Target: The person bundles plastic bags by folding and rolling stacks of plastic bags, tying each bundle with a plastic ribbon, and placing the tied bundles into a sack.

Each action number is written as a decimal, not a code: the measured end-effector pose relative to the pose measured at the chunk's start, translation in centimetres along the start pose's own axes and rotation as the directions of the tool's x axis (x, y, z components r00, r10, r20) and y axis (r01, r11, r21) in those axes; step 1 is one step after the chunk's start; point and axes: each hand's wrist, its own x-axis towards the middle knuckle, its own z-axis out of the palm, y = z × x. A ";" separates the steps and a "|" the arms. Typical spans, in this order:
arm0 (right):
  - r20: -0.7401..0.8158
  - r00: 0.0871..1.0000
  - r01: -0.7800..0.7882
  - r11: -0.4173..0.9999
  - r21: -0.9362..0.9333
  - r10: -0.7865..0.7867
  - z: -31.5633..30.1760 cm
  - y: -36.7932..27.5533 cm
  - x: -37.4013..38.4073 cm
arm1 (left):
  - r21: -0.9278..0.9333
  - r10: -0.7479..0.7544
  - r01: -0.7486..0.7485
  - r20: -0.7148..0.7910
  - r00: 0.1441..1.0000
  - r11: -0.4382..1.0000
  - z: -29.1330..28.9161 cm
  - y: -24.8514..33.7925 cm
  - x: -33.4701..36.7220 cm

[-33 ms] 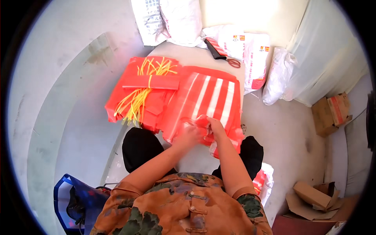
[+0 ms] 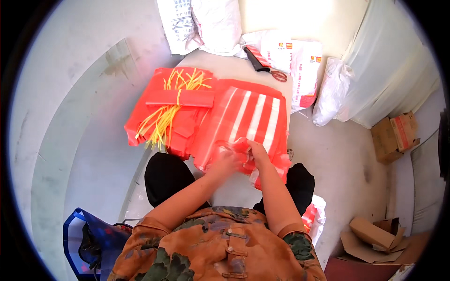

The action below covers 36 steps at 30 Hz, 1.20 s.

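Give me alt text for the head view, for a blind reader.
A right hand holds crumpled red plastic, the blurred left hand beside it, at the near edge of a red-striped stack on a table. Left of the stack, yellow ties lie on a red pile; scissors lie at the table's far end, near white sacks.

Head cam, left fisheye: looks steeply down past shirt (image 2: 220, 250) at 6 o'clock; left hand (image 2: 227, 162) and right hand (image 2: 258, 153) near, mid-frame; white sacks (image 2: 218, 27) farther, 12 o'clock.
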 end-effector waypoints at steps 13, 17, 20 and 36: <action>0.011 0.978 0.202 0.920 -0.337 -0.210 2.2 -3.2 -4.7 | -0.004 -0.005 0.006 0.117 0.993 1.000 0.6 0.3 -2.0; 0.003 0.961 0.258 0.893 -0.370 -0.277 1.9 -4.7 -4.5 | -0.078 0.007 -0.012 -0.066 0.998 0.997 0.9 0.6 -3.1; -0.007 0.955 0.276 0.898 -0.344 -0.296 1.8 -4.7 -4.2 | -0.005 0.102 -0.104 -0.154 0.983 0.995 0.6 1.8 -2.9; -0.034 0.942 0.326 0.936 -0.134 -0.333 0.4 -2.1 -1.6 | 0.445 0.408 -0.285 -0.209 0.888 0.849 -7.2 8.9 7.0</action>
